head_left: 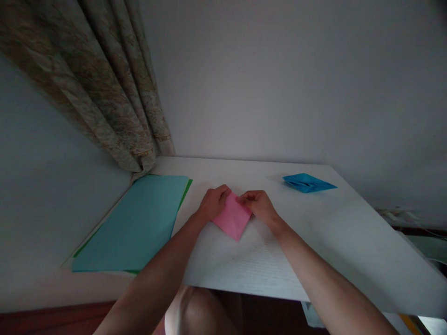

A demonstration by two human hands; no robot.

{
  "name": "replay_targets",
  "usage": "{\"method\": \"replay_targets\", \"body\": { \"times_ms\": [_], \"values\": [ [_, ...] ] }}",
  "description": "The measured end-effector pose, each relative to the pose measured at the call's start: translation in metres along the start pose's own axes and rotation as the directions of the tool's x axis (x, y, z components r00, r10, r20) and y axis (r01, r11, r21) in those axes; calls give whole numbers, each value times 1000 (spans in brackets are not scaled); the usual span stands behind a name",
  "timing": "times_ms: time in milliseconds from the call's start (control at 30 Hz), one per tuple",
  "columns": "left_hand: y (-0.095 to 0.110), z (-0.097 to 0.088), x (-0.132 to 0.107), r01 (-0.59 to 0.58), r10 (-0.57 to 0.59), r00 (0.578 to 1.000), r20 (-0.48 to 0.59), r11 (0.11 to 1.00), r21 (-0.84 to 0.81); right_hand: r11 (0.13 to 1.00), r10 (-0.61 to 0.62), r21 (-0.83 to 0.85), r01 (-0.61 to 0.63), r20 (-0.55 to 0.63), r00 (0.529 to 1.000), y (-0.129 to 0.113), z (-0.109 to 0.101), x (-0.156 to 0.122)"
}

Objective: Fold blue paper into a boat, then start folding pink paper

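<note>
A pink piece of folded paper (233, 217) lies on the white table between my hands, one corner pointing toward me. At its upper left edge, my left hand (213, 203) is closed on the paper, fingers curled over the rim. My right hand (259, 204) pinches the upper right edge between thumb and fingers. Both hands partly cover the paper's sides. Farther right on the table sits a blue folded paper boat (309, 183), apart from either hand.
On the left of the table (244, 270) rests a stack of large light-blue and green paper sheets (131, 223). A patterned curtain (115, 88) hangs at the back left corner. A pale wall (251, 83) stands behind the table.
</note>
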State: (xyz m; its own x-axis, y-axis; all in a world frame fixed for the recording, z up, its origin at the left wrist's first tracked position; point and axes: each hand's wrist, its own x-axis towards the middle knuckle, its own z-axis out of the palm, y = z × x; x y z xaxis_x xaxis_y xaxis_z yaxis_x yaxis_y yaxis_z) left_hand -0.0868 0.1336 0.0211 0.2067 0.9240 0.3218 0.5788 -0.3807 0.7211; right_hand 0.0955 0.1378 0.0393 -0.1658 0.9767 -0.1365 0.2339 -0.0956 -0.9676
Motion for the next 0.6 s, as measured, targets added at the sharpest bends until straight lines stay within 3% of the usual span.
{"method": "replay_targets", "body": {
  "times_ms": [200, 333, 400, 500, 600],
  "values": [
    [-7, -12, 9, 94, -102, 982, -161, 994, -59, 985, 66, 166, -54, -70, 995, 1, -3, 2],
    [-6, -14, 11, 127, -166, 938, -304, 981, -144, 961, 103, 249, -120, 79, 992, -2, 2, -6],
    [-3, -12, 9, 116, -160, 938, -308, 981, -156, 960, 97, 248, -128, 131, 987, -1, 7, -10],
    [2, -7, 7, 133, -159, 947, -278, 985, -109, 975, 88, 198, -102, 77, 993, 3, 15, -12],
    [2, -8, 8, 188, -202, 916, -346, 979, -72, 980, 108, 157, -121, 90, 990, 5, 17, -9]
  ]
}}
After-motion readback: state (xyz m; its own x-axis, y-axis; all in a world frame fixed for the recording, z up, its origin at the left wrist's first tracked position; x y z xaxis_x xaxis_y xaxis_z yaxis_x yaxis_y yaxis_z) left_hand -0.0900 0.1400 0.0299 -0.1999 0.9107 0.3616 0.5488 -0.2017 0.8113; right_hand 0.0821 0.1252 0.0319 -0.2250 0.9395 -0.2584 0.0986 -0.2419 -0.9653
